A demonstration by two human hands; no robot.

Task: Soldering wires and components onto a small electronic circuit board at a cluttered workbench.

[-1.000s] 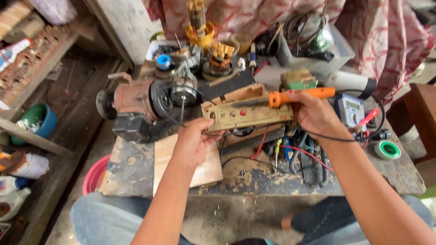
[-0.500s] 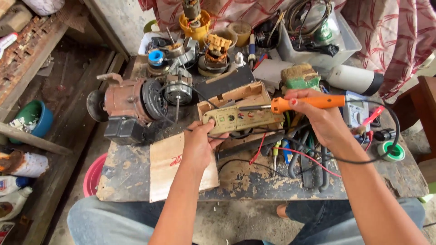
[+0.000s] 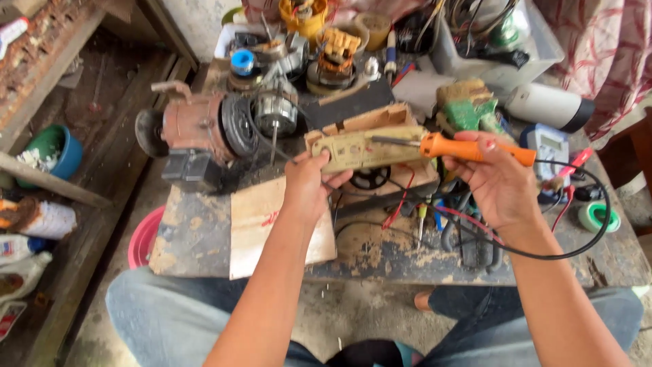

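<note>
Several plastic bottles (image 3: 27, 248) with coloured labels lay at the far left on the floor, just below a blue bowl (image 3: 58, 146) with a green inside holding pale scraps. A round pink basin (image 3: 144, 238) showed beneath the left edge of your worn, stained wooden table (image 3: 197, 231). On that table sat a rusty reddish motor (image 3: 197, 126) with a dark ribbed end, and behind it a small roll of blue tape (image 3: 242, 61). A flat rectangle of brown cardboard (image 3: 261, 217) with a red mark lay near the front edge, under your left forearm.

Your left hand (image 3: 309, 187) held the left end of a long, pale yellowish circuit board (image 3: 367, 148), thumb and fingers pinched on its edge, lifting it just over a shallow wooden box (image 3: 380, 122). Your right hand (image 3: 492, 180) had its fingers curled tight round the orange handle of a soldering iron (image 3: 468, 148), the dark metal tip resting on the board's upper face near its middle. Its black cord (image 3: 584, 238) looped off to the right.

Behind your right hand stood a green-and-tan block (image 3: 468, 105) and a white cylinder with a black end (image 3: 550, 107). A blue-grey meter (image 3: 549, 146) lay beside your right hand, red and black leads tangled below. A green roll of tape (image 3: 598, 217) lay at the far right, flat on the table.
</note>
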